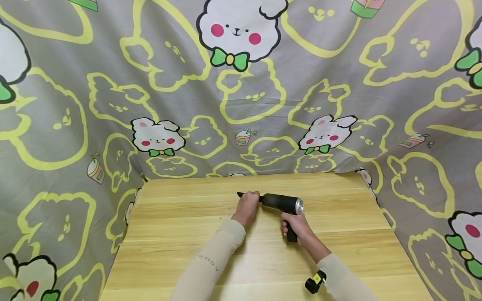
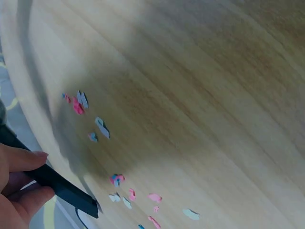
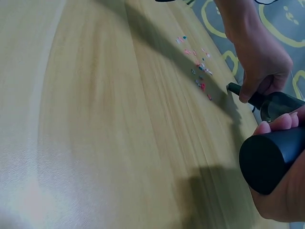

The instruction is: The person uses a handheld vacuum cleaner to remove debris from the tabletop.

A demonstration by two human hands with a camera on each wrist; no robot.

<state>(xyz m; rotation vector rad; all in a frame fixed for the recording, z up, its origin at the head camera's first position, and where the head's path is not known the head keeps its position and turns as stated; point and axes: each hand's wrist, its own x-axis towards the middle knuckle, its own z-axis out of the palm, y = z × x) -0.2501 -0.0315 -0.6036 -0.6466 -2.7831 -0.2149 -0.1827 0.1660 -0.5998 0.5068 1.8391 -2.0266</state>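
Note:
A black handheld vacuum cleaner [image 1: 280, 202] with a pistol handle is above the table. My right hand [image 1: 296, 225] has its fingers wrapped around that handle, whose round base [image 3: 262, 164] shows in the right wrist view. At the front, my left hand [image 1: 247, 207] pinches the slim black nozzle [image 2: 66, 190] between thumb and fingers. Several small pink, blue and pale scraps [image 2: 117, 180] lie scattered on the wood beside the nozzle tip. In the head view, the left hand covers the middle of the nozzle, and its tip pokes out to the left.
The wooden table [image 1: 169, 242] has light planks. A curtain [image 1: 260, 159] printed with rabbits hangs along its back and both sides. Strapped near my right wrist is a small black device [image 1: 315, 281] with a yellow label.

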